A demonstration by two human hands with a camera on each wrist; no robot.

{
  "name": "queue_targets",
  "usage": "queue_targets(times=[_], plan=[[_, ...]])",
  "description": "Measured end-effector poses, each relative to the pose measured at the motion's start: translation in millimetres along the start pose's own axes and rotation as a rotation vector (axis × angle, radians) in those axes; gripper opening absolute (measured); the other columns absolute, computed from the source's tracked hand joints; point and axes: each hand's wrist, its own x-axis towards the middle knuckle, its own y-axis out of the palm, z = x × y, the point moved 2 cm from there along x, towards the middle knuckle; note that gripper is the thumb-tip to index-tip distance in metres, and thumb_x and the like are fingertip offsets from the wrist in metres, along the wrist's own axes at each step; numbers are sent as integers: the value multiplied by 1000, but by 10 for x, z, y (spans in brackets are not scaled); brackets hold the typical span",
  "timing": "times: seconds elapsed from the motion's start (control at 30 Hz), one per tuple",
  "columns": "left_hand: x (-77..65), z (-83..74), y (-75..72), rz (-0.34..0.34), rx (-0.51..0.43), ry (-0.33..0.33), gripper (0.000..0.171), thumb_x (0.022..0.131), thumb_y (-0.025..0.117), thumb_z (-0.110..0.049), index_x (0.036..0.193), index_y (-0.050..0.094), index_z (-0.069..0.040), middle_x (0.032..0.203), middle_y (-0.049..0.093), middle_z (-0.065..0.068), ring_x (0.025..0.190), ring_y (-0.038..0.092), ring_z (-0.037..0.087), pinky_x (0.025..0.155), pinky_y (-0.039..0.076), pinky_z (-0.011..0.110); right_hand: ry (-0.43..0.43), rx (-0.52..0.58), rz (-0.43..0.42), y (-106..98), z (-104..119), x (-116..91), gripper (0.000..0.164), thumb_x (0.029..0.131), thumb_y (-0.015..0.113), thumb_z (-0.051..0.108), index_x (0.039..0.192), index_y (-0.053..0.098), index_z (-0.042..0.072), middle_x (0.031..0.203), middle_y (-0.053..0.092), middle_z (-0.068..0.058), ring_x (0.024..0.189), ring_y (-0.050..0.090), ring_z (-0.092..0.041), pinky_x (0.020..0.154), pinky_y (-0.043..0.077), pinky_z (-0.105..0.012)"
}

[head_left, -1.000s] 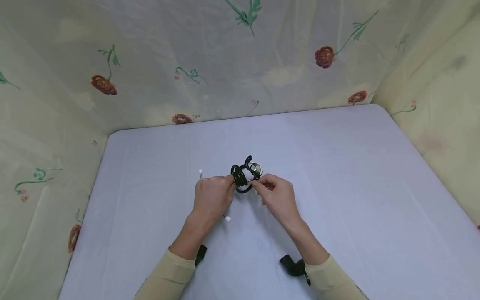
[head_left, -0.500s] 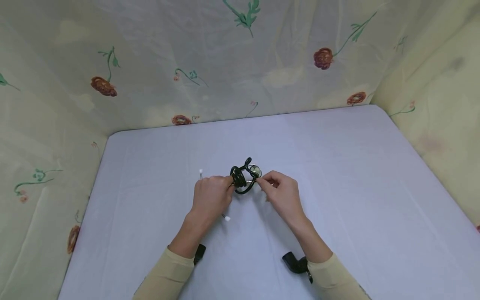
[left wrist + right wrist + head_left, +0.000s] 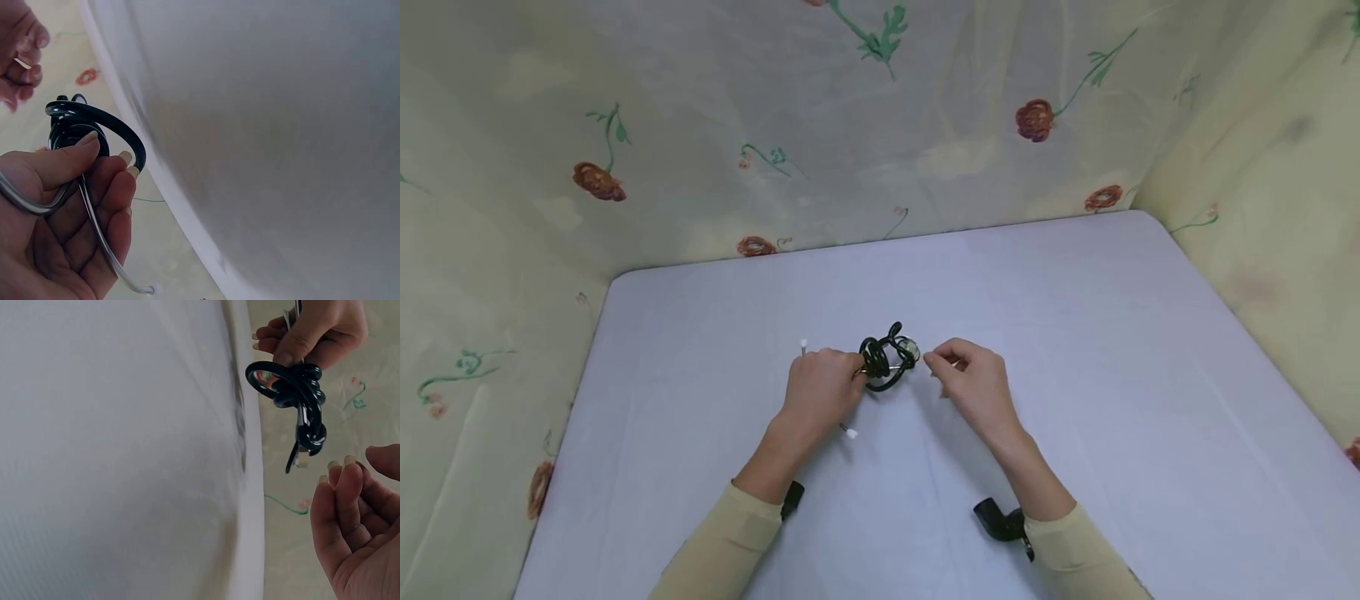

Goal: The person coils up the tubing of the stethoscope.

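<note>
A stethoscope [image 3: 875,357] with its black tubing wound into a coil is held over the table by my left hand [image 3: 822,392]. In the left wrist view the thumb presses the black tubing [image 3: 128,134] against the fingers, and the metal ear tubes [image 3: 100,237] run across the palm. White ear tips [image 3: 852,433] stick out on either side of that hand. The round chest piece [image 3: 910,350] sits at the coil's right end. Just to its right, my right hand [image 3: 976,383] is apart from it, fingers loosely bent and holding nothing, as the right wrist view confirms.
A white-covered table [image 3: 1075,333] lies beneath both hands. Floral cloth [image 3: 962,158] hangs behind it and at both sides. Black devices [image 3: 1000,521] are strapped at both wrists, by the sleeves.
My right hand has let go of the stethoscope's chest-piece end and drawn away to the right. The left hand keeps its hold almost in place.
</note>
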Motion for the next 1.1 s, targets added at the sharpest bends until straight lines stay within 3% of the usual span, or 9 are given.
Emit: queue_targets(times=[0.53,0.93,1.1], plan=[[84,24,105,111,-25,14,10,80,68,-23,71,67,-19,62,63,-7,53,49,10,46,36,27,7,-3,20,-59,-9,28,12,86,64,27,83,68,16,80,69,-12,54,61,-20,50,44,-26],[100,42,130,140,-27,-6,8,81,67,-21,74,67,-17,66,64,-5,55,50,11,48,38,28,14,-1,59,-76,-38,52,19,87,63,27,89,68,9,84,68,-14,57,62,-23,50,43,-26],[78,44,113,169,5,-5,8,83,66,-22,78,67,-15,71,66,-3,60,55,12,52,43,29,1,-7,64,-79,-38,54,13,87,63,26,86,68,14,83,68,-13,58,62,-23,50,42,-25]])
